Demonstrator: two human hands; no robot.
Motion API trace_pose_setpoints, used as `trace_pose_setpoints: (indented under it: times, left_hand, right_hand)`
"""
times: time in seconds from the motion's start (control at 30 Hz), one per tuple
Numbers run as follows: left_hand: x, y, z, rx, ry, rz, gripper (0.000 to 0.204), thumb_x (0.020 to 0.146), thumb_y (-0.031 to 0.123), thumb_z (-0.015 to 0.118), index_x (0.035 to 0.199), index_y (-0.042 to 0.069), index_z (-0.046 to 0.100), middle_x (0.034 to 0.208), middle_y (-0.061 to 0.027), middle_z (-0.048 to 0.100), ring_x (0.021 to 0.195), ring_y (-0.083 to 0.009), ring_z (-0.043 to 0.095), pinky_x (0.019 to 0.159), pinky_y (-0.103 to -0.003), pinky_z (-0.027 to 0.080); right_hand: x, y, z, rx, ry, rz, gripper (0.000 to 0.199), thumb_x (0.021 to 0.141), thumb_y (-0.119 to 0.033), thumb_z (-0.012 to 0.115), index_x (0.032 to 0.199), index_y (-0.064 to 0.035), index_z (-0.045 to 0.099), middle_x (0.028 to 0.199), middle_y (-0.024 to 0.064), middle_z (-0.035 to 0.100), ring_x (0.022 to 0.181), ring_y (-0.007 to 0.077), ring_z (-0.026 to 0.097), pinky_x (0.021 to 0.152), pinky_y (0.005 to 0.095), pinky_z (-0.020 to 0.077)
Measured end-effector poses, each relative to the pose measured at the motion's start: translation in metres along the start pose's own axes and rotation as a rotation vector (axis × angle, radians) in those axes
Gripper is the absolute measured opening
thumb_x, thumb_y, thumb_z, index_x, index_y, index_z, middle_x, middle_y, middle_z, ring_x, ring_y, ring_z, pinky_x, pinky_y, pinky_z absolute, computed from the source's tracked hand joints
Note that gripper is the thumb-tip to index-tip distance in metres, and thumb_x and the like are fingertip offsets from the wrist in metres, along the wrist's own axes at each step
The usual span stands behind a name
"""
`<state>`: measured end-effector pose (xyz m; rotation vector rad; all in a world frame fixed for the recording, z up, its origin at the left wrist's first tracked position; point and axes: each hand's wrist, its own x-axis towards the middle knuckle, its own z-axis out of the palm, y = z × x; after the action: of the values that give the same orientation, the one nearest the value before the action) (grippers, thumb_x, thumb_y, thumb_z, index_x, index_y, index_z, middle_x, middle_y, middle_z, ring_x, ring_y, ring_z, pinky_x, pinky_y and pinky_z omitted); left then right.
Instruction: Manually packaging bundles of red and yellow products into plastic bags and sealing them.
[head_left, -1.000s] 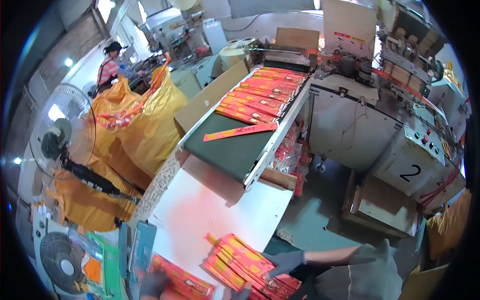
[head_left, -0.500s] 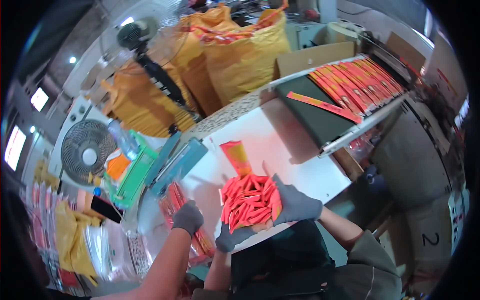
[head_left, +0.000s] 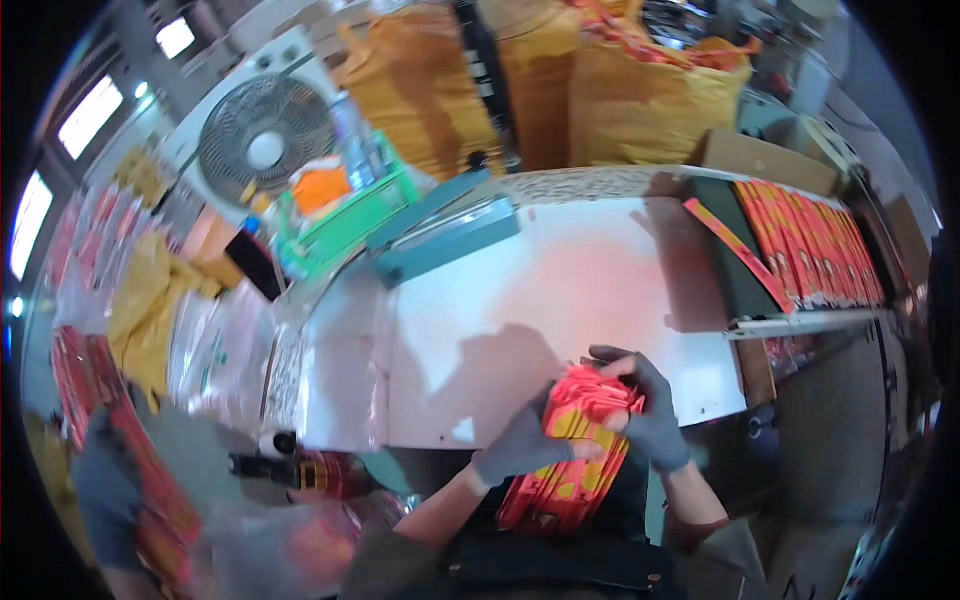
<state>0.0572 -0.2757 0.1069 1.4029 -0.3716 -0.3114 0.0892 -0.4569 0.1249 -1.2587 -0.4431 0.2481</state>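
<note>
A thick bundle of flat red-and-yellow packets is held between my two hands over my lap, at the near edge of the white table. My left hand, in a grey glove with bare fingertips, grips its left side with the thumb laid across the front. From the right, my right hand, gloved alike, curls its fingers round the bundle's upper end. The packets' ends fan out unevenly at the top, and the lower part slants toward my body. The fingers behind the bundle are hidden.
At left, another person's gloved hand holds long red packets in clear plastic. A blue-grey sealer-like device and a green basket stand far left on the table. A raised dark tray with rowed packets is right.
My view has swung left. The bundle has tipped from ends-up to lengthwise and come nearer my body; one packet no longer sticks out. The other person's hand and plastic-wrapped packets moved off the table leftward.
</note>
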Motion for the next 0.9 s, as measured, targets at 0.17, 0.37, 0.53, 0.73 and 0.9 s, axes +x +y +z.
trace_pose_setpoints:
  times: [0.17,0.37,0.53,0.73,0.9]
  left_hand:
    - [-0.026,-0.073,-0.009,-0.466,0.157,-0.216,0.057,0.082,0.024,0.067,0.128,0.002,0.041,0.116,-0.0073,0.051,0.112,-0.0151,0.048,0.096,-0.031,0.040]
    - [-0.092,-0.029,-0.102,0.422,0.413,-0.070,0.044,0.088,0.012,0.055,0.129,0.000,0.043,0.112,-0.0077,0.054,0.104,-0.0141,0.050,0.090,-0.030,0.041]
    - [-0.222,-0.029,-0.270,1.143,0.808,-0.486,0.030,0.069,0.022,0.072,0.087,0.002,0.059,0.087,-0.0143,0.063,0.080,-0.0284,0.062,0.073,-0.036,0.048]
    - [-0.255,-0.072,-0.305,1.292,0.821,-0.369,0.017,0.079,0.019,0.057,0.076,0.003,0.057,0.070,-0.0124,0.058,0.069,-0.0288,0.060,0.062,-0.039,0.046]
    - [-0.148,-0.011,-0.203,-0.406,1.366,0.220,0.020,0.096,0.020,0.040,0.082,0.010,0.051,0.061,0.0039,0.043,0.051,-0.0052,0.041,0.049,-0.020,0.037]
  right_hand:
    - [0.050,0.040,0.008,-0.140,-0.505,0.375,0.022,0.084,-0.012,0.061,0.100,0.0026,0.065,0.093,0.0098,0.066,0.092,0.0143,0.059,0.086,0.0285,0.0448]
    - [0.078,0.093,0.033,-0.151,-0.626,0.377,0.019,0.081,-0.010,0.061,0.093,0.0033,0.066,0.089,0.0098,0.067,0.087,0.0150,0.060,0.082,0.0280,0.0455]
    - [0.077,0.094,0.047,-0.156,-0.599,0.403,0.018,0.080,-0.010,0.062,0.091,0.0032,0.067,0.087,0.0099,0.067,0.085,0.0156,0.061,0.081,0.0276,0.0455]
    - [0.075,0.104,0.060,-0.130,-0.572,0.417,0.019,0.079,-0.011,0.064,0.091,0.0030,0.068,0.088,0.0099,0.067,0.086,0.0155,0.061,0.081,0.0274,0.0454]
    - [0.074,0.123,0.050,-0.142,-0.554,0.346,0.026,0.079,-0.011,0.062,0.102,0.0001,0.065,0.089,0.0074,0.066,0.087,0.0134,0.059,0.082,0.0272,0.0444]
